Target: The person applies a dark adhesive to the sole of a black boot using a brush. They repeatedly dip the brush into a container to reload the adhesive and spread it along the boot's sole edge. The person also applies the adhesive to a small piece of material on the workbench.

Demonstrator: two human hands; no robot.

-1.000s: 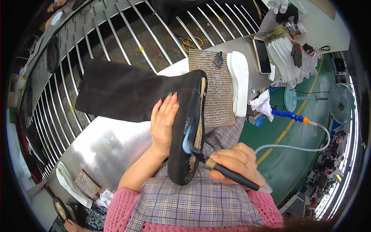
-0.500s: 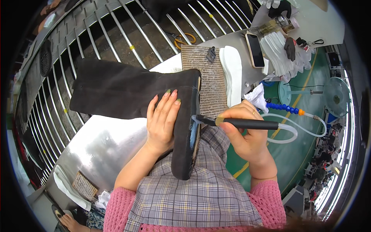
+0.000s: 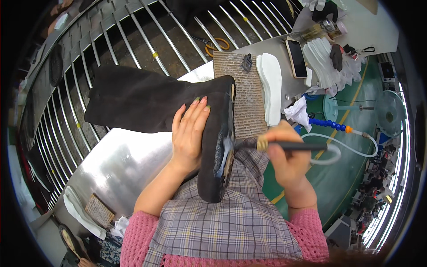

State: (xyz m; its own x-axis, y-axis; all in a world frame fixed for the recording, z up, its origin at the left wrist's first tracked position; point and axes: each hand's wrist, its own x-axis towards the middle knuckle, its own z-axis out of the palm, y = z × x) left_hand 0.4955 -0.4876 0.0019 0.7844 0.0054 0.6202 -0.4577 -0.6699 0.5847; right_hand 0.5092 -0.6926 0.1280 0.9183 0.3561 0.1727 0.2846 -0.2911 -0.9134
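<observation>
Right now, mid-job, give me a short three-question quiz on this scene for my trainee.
1. True or false: the left hand lies flat on the side of the dark boot.
2. Which part of the boot does the brush in the right hand touch? A the shaft, B the sole, C the top opening.
3. What white thing lies on the ribbed mat, right of the boot?

Key: 1 true. 2 B, the bristles meet the sole. 3 a white insole.
</observation>
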